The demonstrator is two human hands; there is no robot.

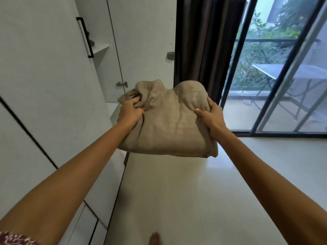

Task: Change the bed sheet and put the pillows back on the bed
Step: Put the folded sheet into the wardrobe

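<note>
Head cam: folded beige sheet (168, 121) held in mid-air over the floor (177, 191), beside the wardrobe (44, 76). Left hand (130, 110) clenches a bunched corner, right hand (210, 114) grips the side. Bed not visible. Prob. carrying; keep both grips firm so folds don't spill.

Your background: white wardrobe (44, 82) on the left, one door ajar with a black bar handle (85, 37) and a shelf (100, 48) visible in the gap. Dark curtain (200, 45) hangs beside a sliding glass door (261, 96). Past the glass you've got a balcony with a folding table (276, 71), railing (265, 40) and greenery. Pale glossy floor (168, 200) below, with a bare foot (154, 238) at the bottom edge.
</note>
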